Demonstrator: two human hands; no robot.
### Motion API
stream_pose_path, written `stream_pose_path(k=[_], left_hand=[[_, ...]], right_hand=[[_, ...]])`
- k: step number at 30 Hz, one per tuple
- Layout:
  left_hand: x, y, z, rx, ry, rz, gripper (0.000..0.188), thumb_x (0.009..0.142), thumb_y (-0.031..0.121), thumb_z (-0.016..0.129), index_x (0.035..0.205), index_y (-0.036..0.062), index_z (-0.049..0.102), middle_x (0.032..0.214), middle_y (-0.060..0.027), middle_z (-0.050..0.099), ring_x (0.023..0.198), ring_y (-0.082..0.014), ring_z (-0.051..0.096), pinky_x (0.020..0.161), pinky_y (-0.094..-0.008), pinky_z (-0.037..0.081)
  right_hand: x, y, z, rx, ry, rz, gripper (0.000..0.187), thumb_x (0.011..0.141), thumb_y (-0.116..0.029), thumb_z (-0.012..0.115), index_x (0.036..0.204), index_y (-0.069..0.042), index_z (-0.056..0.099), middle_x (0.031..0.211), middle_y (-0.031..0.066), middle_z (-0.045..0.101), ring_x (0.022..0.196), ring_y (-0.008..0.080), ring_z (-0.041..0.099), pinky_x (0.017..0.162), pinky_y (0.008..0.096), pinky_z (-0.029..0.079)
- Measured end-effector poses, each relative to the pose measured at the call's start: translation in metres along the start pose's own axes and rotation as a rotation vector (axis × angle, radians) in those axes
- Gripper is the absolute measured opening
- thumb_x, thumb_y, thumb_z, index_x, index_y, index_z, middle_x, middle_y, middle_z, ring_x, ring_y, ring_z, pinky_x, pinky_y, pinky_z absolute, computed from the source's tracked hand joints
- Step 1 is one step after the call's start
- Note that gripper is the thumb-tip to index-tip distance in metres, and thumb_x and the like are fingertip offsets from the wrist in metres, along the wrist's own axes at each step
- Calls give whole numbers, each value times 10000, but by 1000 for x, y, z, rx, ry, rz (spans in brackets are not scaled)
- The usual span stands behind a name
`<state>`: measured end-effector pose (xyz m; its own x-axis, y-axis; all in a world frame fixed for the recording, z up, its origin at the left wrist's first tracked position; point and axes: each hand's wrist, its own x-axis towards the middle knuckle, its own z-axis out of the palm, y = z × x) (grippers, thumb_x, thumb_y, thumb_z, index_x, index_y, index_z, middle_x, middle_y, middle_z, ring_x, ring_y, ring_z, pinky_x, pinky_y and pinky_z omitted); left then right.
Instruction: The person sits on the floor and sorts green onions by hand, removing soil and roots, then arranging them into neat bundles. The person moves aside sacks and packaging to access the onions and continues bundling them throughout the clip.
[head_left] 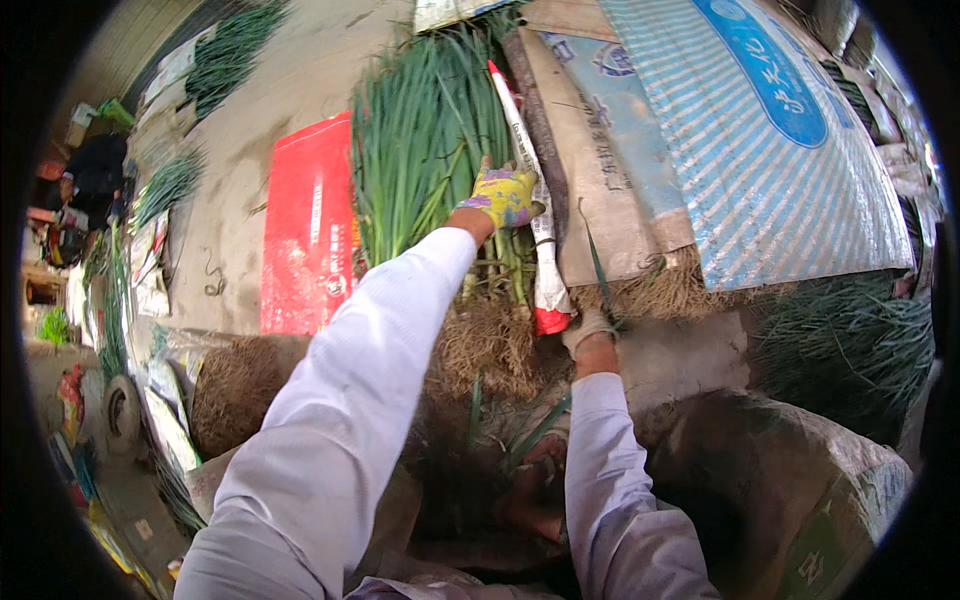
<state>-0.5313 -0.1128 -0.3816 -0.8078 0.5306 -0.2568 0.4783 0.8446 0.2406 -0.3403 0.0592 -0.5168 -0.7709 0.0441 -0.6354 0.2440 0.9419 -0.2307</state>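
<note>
A big bundle of green onions (420, 140) lies on the ground before me, leaves away from me and bushy brown roots (490, 345) toward me. My left hand (505, 196), in a yellow patterned glove, rests over the stalks at the bundle's right side, fingers stretched out and apart. Beside it runs a long, narrow rolled-up sack (518, 130), white with red ends. My right hand (588, 330), in a pale glove, is at the roll's near end, next to its red tip. Its fingers are mostly hidden. One loose green leaf (594, 255) rises above that hand.
A red plastic sack (305, 225) lies flat left of the bundle. At right, tan (600, 190) and blue-white striped sacks (760, 170) cover more onions, roots showing at the edge. Further onions (850, 340) lie far right. A person in dark clothes (95, 175) is at far left.
</note>
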Motion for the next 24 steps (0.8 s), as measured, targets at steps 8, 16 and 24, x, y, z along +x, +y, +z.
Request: stream_pose_path(k=[8,16,24], left_hand=[[-149,-64,-16,-143,226,-134,415,830,257,597,1229,141,608,1228,-191,595,1221,-333,501,1109,-520,261],[-292,-91,2,-520,446,-617,337,832,207,603,1092,5,671,980,-162,707,871,-261,680,793,-331,513],[-419,26,-14,-1209,698,-504,235,869,66,579,1068,-32,655,961,-28,665,892,-94,587,786,-250,481]], right_hand=[[-21,-9,20,2035,261,726,417,903,-181,622,1286,-53,518,1275,121,576,1108,242,580,853,343,497],[-100,-57,40,1025,597,558,487,739,-229,746,1149,-3,612,969,168,696,801,303,670,730,367,521],[-200,-176,51,685,429,-17,557,665,-259,762,1136,-6,606,1113,209,637,1012,336,625,886,402,484]])
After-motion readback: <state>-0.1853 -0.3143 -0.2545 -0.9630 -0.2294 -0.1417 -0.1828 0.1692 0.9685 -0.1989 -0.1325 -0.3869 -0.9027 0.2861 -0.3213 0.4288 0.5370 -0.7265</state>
